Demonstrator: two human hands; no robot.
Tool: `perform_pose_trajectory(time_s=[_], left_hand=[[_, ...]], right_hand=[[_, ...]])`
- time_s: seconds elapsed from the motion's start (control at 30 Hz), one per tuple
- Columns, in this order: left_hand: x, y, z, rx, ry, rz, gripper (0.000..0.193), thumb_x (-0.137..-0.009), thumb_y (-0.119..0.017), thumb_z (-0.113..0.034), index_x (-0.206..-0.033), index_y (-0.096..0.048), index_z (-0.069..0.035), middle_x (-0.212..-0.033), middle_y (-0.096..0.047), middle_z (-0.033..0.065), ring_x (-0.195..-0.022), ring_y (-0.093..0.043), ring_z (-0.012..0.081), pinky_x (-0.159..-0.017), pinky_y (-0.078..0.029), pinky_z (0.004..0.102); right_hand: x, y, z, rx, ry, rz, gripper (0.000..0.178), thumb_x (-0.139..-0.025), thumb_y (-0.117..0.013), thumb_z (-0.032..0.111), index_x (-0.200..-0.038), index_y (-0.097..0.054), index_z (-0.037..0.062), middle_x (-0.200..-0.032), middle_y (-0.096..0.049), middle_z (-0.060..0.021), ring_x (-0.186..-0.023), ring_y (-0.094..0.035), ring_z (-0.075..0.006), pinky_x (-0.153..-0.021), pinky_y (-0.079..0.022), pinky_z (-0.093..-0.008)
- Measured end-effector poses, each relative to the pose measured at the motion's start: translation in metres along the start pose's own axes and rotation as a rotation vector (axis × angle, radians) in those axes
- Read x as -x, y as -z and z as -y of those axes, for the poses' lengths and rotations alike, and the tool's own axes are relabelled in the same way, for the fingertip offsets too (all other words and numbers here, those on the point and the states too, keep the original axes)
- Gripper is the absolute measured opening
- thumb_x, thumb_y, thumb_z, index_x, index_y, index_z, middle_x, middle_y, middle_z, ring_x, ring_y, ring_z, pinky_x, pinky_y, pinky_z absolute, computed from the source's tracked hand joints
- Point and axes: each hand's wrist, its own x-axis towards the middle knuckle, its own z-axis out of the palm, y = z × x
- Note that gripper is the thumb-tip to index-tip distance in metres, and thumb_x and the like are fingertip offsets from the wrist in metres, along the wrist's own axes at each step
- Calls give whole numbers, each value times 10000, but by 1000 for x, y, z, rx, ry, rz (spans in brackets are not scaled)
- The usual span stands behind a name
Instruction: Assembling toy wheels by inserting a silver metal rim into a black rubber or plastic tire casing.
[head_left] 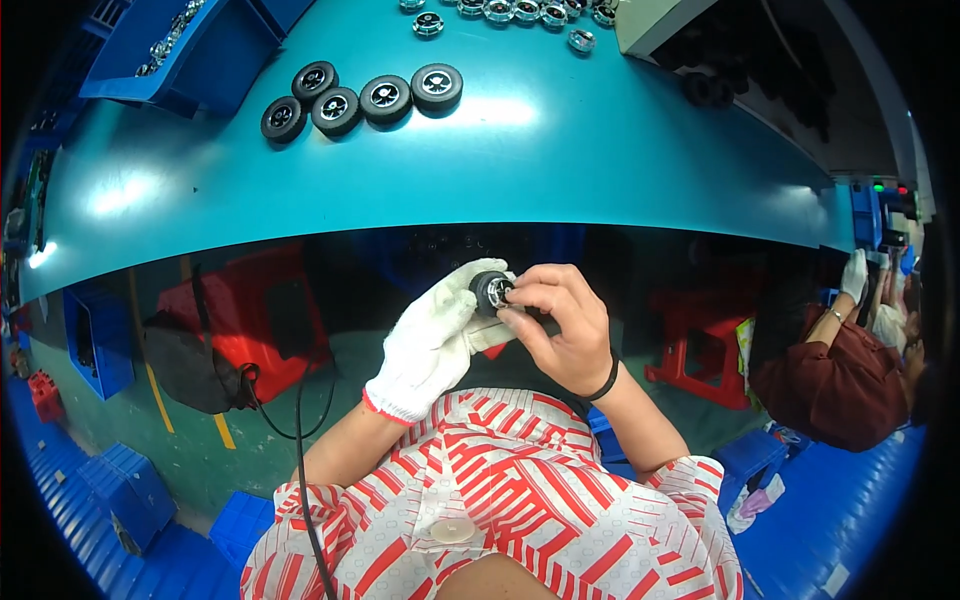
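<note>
In front of my chest, just short of the table's near edge, I hold a small black toy wheel (483, 291) with a silver hub (499, 290). My left hand (432, 335), in a white knitted glove, is closed round the black tyre. The bare fingers of my right hand (562, 325) pinch at the silver hub on the wheel's face; whether the hub is fully seated in the tyre I cannot tell. Several finished-looking black wheels (385, 94) with dark spoked centres lie on the table (600, 160) at the far left.
Loose silver hubs (527, 11) lie along the table's far side. A blue bin (200, 70) with shiny parts stands at the far left. Red stools (270, 310) are beside me, a black cable (300, 440) hangs at my left, and a co-worker in dark red (840, 385) sits at right.
</note>
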Motion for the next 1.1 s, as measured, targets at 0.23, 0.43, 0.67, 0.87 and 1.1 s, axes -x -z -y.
perform_pose_trajectory(time_s=[0.23, 0.43, 0.67, 0.87, 1.1], left_hand=[[5, -9, 1, -123, -67, -53, 483, -885, -599, -171, -1282, -427, 45, -1164, -539, 145, -1040, -583, 231, -888, -524, 371], [13, -4, 5, -682, -140, -170, 520, -868, -626, -49, -1337, -410, 15, -1223, -526, 120, -1088, -542, 170, -929, -465, 278], [12, -6, 8, -686, -191, -193, 519, -875, -624, -57, -1344, -411, 1, -1244, -521, 135, -1089, -546, 174, -916, -464, 273], [10, -7, 3, -834, -168, -176, 538, -878, -608, -112, -1343, -379, 31, -1228, -501, 153, -1044, -557, 191, -913, -482, 323], [7, 3, 8, -285, -72, -180, 353, -960, -449, -126, -1279, -466, 23, -1099, -573, 125, -979, -591, 168, -870, -524, 312]], right_hand=[[-2, -3, -4, 93, 151, 1, 254, -653, -748, -3, -861, -607, 36, -883, -618, -90, -742, -611, -247, -604, -505, -310], [12, -13, 2, 6, -22, 34, 409, -625, -760, 10, -993, -582, 32, -916, -602, -112, -741, -608, -265, -612, -509, -309], [4, -5, 2, 123, -65, 238, 569, -639, -749, 44, -1160, -526, 10, -1107, -530, -146, -948, -552, -305, -786, -480, -366], [8, -7, 1, 234, -20, 201, 506, -666, -746, 56, -1128, -547, 4, -1054, -562, -141, -905, -573, -285, -749, -491, -348], [11, -13, -2, 245, 38, 124, 361, -686, -741, 66, -1010, -601, -8, -947, -595, -130, -810, -598, -259, -671, -504, -323]])
